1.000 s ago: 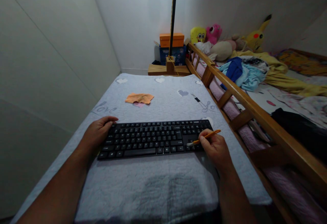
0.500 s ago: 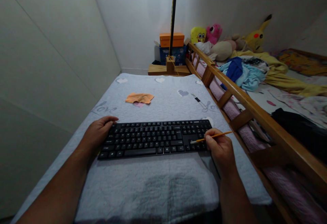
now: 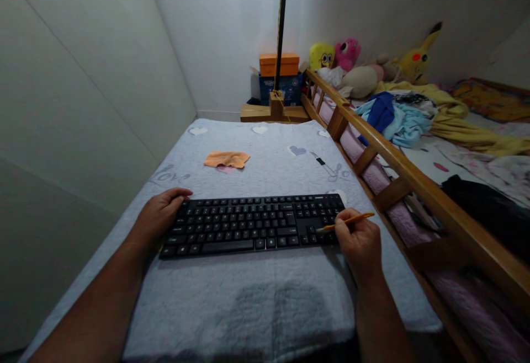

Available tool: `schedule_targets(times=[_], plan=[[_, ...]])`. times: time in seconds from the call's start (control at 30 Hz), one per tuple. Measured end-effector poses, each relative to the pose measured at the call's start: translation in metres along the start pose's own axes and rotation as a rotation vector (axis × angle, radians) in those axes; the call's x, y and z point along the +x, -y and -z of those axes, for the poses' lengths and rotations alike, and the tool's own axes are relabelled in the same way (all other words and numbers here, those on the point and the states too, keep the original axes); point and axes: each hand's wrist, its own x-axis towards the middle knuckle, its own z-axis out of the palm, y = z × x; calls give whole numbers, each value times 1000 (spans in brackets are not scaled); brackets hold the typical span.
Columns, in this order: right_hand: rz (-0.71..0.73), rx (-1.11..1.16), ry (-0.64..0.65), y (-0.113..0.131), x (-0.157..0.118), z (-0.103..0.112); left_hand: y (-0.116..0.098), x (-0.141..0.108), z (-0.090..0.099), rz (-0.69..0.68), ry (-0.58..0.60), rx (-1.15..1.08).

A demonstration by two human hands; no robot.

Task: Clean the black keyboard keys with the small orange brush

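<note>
"What's your right hand (image 3: 359,241) doing?"
"Pinching a slim orange-handled brush (image 3: 330,228), its tip at the lower right of my long black plastic keyboard (image 3: 240,222), flat on pale-blue quilted cloth (image 3: 269,181)."
"Left hand (image 3: 160,212)?"
"At its left end; I can't tell how tightly."

Hands (image 3: 159,214) (image 3: 359,241) well apart (right one curled)

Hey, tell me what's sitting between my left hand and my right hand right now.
In the head view, the black keyboard lies between them; the orange brush, gripped in the right hand, juts in over its keys.
</note>
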Motion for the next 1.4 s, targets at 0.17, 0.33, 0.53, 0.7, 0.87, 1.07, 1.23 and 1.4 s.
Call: schedule_targets(times=[0.17,0.33,0.53,0.7,0.87,1.07,1.23,1.4], plan=[[-48,189,101,-1,-2,0,1,1,-1,31,21,-24],[-86,193,277,3,0,-5,-1,0,0,35,17,-4],[-34,21,191,3,3,-4,2,1,-1,-6,-6,11],[56,-72,19,0,2,0,0,0,0,17,20,-18],[38,77,-41,-2,-1,1,3,0,0,36,41,-49],[-32,196,201,3,0,-3,7,2,-1,14,36,-38],[-14,123,221,8,3,-4,2,1,0,14,26,-43],[61,-23,73,5,3,-3,-7,-4,2,39,21,-55]])
